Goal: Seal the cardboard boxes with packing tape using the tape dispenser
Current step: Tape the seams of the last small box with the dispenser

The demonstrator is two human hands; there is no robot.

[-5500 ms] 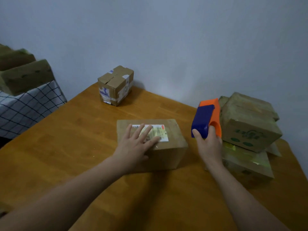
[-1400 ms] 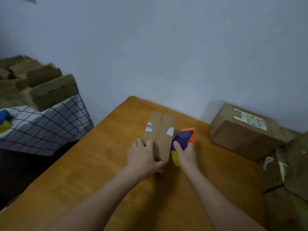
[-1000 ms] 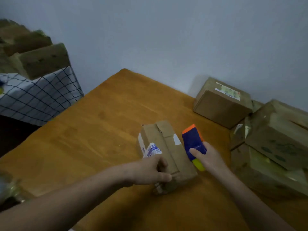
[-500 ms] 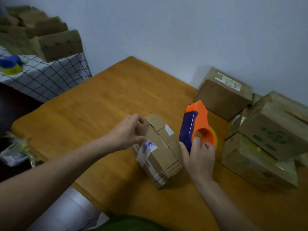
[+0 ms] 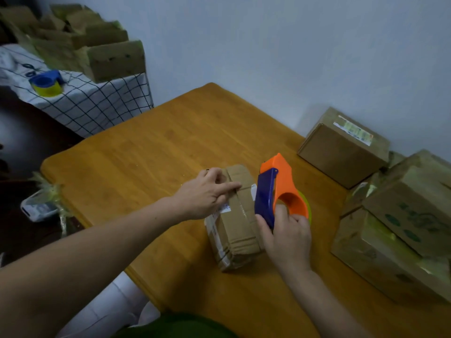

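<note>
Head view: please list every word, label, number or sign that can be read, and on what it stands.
Nothing can be read for certain.
Label on the far box: print too blurred.
Blue and white sticker on the small box: too blurred.
Green marks on the stacked box: shapes only, no letters visible.
</note>
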